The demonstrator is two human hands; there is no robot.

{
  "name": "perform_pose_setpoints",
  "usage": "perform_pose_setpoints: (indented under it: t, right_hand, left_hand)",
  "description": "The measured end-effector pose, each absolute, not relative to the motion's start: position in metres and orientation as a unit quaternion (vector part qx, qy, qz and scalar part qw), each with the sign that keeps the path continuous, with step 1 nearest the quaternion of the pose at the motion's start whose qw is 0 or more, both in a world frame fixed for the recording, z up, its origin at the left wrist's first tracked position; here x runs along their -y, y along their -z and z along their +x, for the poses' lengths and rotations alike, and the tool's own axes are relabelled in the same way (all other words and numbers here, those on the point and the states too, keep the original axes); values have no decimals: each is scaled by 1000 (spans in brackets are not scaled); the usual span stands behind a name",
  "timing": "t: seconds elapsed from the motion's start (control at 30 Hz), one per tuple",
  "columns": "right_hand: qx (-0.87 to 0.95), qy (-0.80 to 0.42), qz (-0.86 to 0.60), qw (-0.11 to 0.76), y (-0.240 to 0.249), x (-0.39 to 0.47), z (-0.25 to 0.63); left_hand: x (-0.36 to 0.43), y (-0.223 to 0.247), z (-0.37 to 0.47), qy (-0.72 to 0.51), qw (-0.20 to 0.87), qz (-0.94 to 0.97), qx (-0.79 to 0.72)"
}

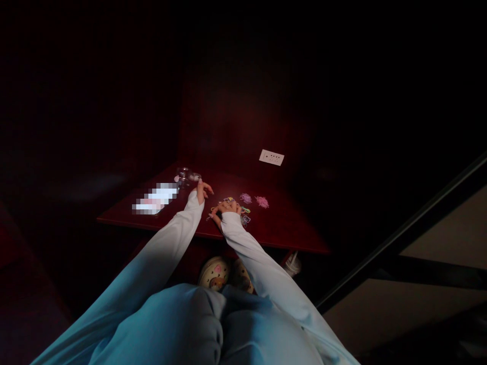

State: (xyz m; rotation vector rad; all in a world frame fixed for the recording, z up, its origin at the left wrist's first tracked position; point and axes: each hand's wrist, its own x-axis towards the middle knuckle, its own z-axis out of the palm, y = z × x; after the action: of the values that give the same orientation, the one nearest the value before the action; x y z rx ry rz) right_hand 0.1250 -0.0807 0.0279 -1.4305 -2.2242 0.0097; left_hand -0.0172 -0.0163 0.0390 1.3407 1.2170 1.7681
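My left hand [203, 190] is over the dark red table [281, 230], beside a small clear container [183, 176]. Its fingers are apart and nothing shows between them. Over a loose pile of small coloured bands [245, 210] lies my right hand [227, 207], fingers spread and touching the pile, part of which it hides. Behind that hand sits a small purple heap [245, 198], with a pink heap [262, 202] to its right.
A lit, blurred-out phone-like object [157, 198] lies at the table's left. A white socket plate [271, 157] is on the back wall. Below the front edge are shoes [214, 272] and a whitish object [292, 264].
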Motion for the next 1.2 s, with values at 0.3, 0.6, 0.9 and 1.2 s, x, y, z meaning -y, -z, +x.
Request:
perform_pose_setpoints:
  t: [0.3,0.6,0.9,1.2]
  right_hand:
    - [682,13,-626,377,-27,72,144]
    - [578,-7,-692,432,-24,58,168]
    - [610,20,-686,397,-26,60,161]
    - [566,-34,-693,446,-24,59,167]
  left_hand:
    - [12,-20,-13,-529,144,689,-474]
    - [33,-27,0,-345,-65,812,-467]
    - [43,-30,30,-323,-49,789,-521]
    - [31,-22,28,-318,-29,806,-499]
